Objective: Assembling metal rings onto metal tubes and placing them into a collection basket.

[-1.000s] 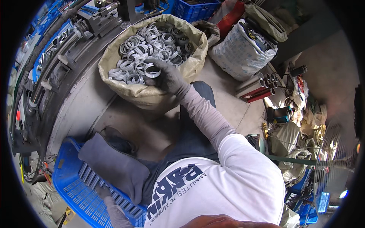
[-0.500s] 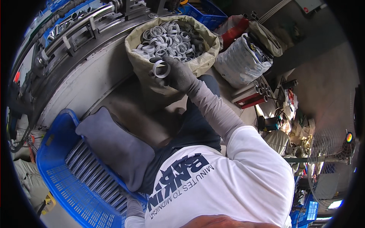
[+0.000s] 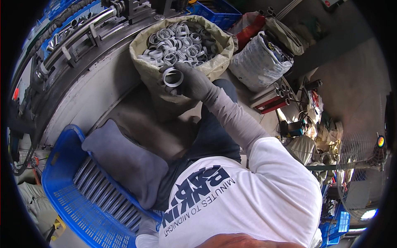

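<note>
My right hand, in a dark grey glove, is closed on a light grey metal ring. The ring's round opening faces up toward me, and the hand is at the near rim of a large woven sack. Many similar rings fill that sack. At the lower edge my left forearm, in a grey sleeve, reaches beside a blue plastic basket. The fingers of my left hand are hidden. Inside the basket a row of metal tubes lies side by side.
A grey cloth covers my thigh beside the basket. A metal machine bench runs along the left. Right of the sack are a white sack, red-framed tubes and a standing fan. A blue crate is behind.
My right hand has shifted slightly down and left in the picture with the ring still in it. The whole view has turned a little. My left arm stays by the basket.
</note>
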`<state>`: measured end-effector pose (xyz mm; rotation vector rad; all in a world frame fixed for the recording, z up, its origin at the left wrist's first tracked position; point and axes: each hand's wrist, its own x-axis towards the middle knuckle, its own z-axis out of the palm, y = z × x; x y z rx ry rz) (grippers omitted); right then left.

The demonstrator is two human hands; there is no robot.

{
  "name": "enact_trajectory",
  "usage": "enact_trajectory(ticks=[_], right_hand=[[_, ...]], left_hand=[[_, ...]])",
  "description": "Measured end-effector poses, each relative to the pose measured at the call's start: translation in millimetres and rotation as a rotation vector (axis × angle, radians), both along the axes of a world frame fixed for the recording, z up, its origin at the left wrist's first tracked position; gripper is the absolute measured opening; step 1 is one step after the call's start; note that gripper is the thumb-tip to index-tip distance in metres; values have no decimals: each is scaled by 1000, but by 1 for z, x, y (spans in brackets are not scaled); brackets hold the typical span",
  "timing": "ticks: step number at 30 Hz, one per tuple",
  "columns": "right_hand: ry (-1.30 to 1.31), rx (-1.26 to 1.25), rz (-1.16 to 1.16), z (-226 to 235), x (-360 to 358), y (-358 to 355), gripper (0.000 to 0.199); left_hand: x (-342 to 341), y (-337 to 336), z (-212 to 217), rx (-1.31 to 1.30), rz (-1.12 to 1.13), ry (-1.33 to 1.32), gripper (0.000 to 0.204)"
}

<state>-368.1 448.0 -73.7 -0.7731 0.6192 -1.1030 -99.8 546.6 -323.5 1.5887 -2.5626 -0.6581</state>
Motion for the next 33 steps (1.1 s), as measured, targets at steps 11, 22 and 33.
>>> enact_trajectory(ticks=[11,22,33], right_hand=[[119,35,-294,-42,-111,-4,53],[159,70,-72,-9,-40,-20,68],[-244,281,48,-31,41,-14,49]], left_hand=[[212,155,-75,327,751,-231,39],[297,216,-131,266,797,-197,34],[298,2,203,-543,582,62,64]])
